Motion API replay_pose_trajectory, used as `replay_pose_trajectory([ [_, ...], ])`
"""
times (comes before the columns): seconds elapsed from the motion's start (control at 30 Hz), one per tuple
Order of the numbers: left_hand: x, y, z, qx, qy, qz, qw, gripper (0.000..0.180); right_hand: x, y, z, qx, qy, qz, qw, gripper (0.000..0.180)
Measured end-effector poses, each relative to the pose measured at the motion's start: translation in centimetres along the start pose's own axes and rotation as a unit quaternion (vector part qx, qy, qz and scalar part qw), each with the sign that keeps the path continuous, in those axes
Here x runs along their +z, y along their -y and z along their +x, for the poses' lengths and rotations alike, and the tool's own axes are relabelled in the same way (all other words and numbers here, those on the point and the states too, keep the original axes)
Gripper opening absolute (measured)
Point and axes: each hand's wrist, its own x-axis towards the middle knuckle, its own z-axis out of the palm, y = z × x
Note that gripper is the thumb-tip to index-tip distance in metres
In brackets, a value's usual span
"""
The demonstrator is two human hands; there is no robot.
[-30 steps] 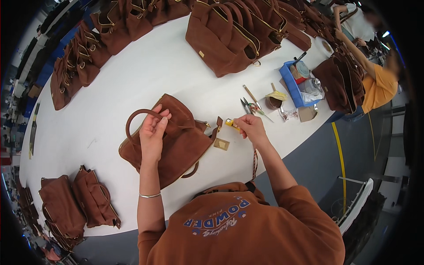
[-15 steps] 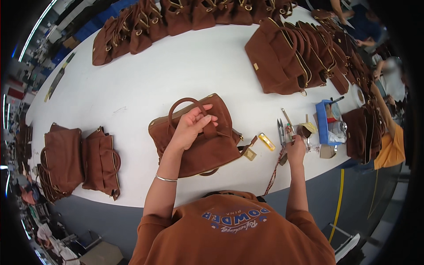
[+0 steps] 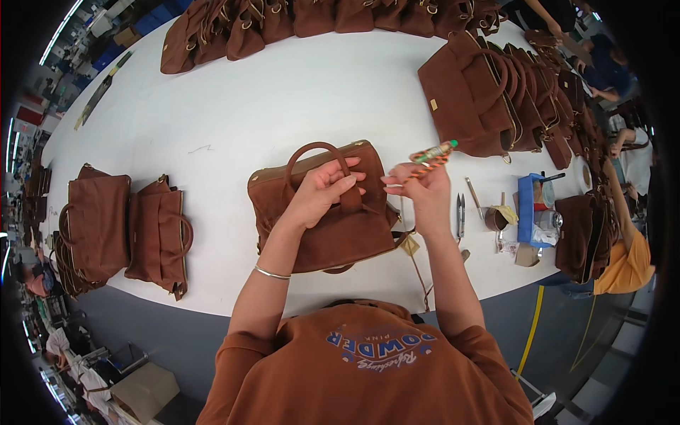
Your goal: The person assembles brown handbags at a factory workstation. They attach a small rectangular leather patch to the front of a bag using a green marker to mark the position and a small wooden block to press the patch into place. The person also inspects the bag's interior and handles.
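A brown handbag (image 3: 322,244) with a gold zip lies on the white table in front of me. My left hand (image 3: 327,190) is closed at the base of its near handle, thumb and fingers about the handle and the tab below it. Just right of the bag my right hand (image 3: 425,195) is raised, fingers closed on a small green-ended tube (image 3: 439,151). A braided red and pale cord is wound beside the tube and trails down past the wrist to the table edge. A gold tag (image 3: 409,246) hangs at the bag's right side.
Scissors (image 3: 460,216), a wooden-handled tool (image 3: 474,198) and a small brown cup (image 3: 499,217) lie right of my forearm, before a blue bin (image 3: 525,212). Brown bags (image 3: 467,95) stand at far right, along the back and at left (image 3: 99,223). Co-workers stand beyond the right side.
My right hand has lifted the green-ended tube and its cord from the table and moved left toward the bag. My left hand stays at the handle. The yellow packet is now out of sight.
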Motion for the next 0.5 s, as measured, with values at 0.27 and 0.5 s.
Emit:
replay_pose_trajectory([
  [0.27,-0.3,0.5,0.4,0.033,0.033,-0.052,0.998,0.040,3.8,-3.8,2.2,0.031,0.032,0.045,0.998,0.011],
  [0.5,0.0,0.2,0.5,0.049,0.035,-0.061,0.996,0.038,4.1,-4.8,2.0,-0.005,0.019,0.025,1.000,0.012],
])
